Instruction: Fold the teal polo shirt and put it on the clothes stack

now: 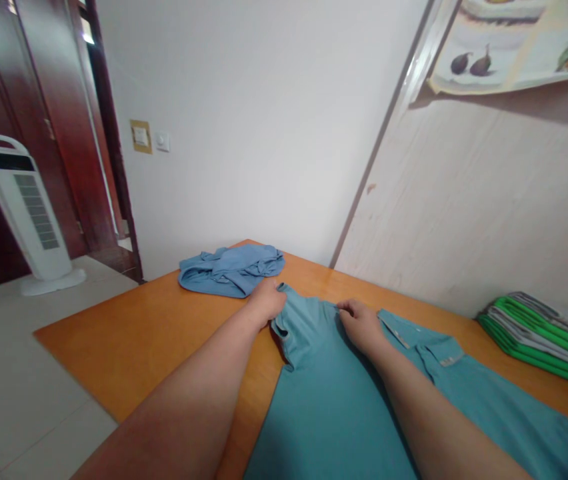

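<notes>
A teal polo shirt (334, 400) lies spread on the orange wooden table (154, 340), its collar toward the far side. My left hand (265, 300) pinches the far left corner of the shirt, fingers closed on the cloth. My right hand (361, 325) grips the shirt's far edge a little to the right, fingers curled on the fabric. Both forearms reach across the shirt.
A crumpled blue garment (231, 269) lies at the table's far corner. A folded stack of green and grey clothes (544, 333) sits at the right by the wall. A white tower fan (27, 213) stands on the tiled floor to the left, near a dark wooden door.
</notes>
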Action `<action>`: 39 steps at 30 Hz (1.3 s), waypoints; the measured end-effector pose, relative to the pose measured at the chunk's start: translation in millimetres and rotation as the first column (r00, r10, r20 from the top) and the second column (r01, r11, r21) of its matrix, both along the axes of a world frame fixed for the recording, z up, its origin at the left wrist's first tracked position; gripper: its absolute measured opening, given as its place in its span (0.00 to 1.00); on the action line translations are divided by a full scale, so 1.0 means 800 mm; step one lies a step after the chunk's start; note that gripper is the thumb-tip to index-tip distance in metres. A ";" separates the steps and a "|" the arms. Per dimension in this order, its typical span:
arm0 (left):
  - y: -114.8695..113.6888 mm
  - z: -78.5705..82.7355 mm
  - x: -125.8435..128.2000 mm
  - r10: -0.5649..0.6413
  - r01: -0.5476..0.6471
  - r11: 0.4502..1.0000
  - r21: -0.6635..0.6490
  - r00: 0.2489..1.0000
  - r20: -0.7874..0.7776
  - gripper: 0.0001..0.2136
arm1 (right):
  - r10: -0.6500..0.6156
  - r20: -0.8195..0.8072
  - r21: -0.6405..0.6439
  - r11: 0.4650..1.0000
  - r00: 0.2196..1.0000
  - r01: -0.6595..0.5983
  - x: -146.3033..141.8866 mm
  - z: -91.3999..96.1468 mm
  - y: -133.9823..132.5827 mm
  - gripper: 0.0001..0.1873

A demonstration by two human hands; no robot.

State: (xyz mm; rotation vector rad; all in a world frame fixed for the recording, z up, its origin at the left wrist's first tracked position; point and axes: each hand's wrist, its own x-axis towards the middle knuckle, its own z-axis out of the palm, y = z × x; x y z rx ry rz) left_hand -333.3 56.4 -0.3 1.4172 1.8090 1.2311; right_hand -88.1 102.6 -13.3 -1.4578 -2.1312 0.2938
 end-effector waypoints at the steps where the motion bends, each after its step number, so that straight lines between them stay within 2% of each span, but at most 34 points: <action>1: -0.001 0.001 -0.001 0.006 -0.006 1.000 -0.001 1.000 -0.008 0.04 | 0.013 0.036 0.007 1.000 0.999 -0.013 -0.001 0.000 -0.001 0.14; 6: -0.003 0.003 -0.009 0.041 -0.042 0.999 -0.015 0.997 -0.061 0.04 | 0.061 0.181 0.031 0.997 0.982 -0.068 -0.005 0.002 -0.003 0.16; 12: -0.005 0.008 -0.021 0.100 -0.106 0.994 -0.027 0.981 -0.169 0.05 | 0.146 0.274 -0.002 0.989 0.951 -0.151 -0.008 -0.001 -0.006 0.24; 17: -0.008 0.012 -0.027 0.086 -0.096 0.995 -0.035 0.968 -0.238 0.05 | 0.092 0.369 -0.086 0.994 0.925 -0.065 -0.013 -0.006 -0.007 0.32; 26: -0.013 0.018 -0.029 0.048 -0.082 0.992 -0.100 0.950 -0.307 0.04 | 0.068 0.374 -0.123 0.992 0.925 -0.023 -0.018 0.001 -0.013 0.35; 29: -0.012 0.019 -0.028 0.039 -0.084 0.989 -0.122 0.943 -0.330 0.05 | 0.108 0.372 -0.109 0.991 0.922 -0.072 -0.022 0.006 -0.021 0.36; 33: -0.013 0.021 -0.028 0.038 -0.095 0.986 -0.137 0.927 -0.374 0.06 | 0.193 0.407 -0.181 0.975 0.893 -0.128 -0.028 0.008 -0.026 0.38; 36: -0.013 0.022 -0.027 0.033 -0.097 0.986 -0.135 0.910 -0.413 0.06 | 0.178 0.400 -0.201 0.974 0.899 -0.103 -0.028 0.008 -0.025 0.38; 39: -0.011 0.021 -0.026 0.019 -0.085 0.987 -0.133 0.900 -0.435 0.05 | 0.158 0.365 -0.164 0.981 0.917 -0.103 -0.028 0.009 -0.026 0.37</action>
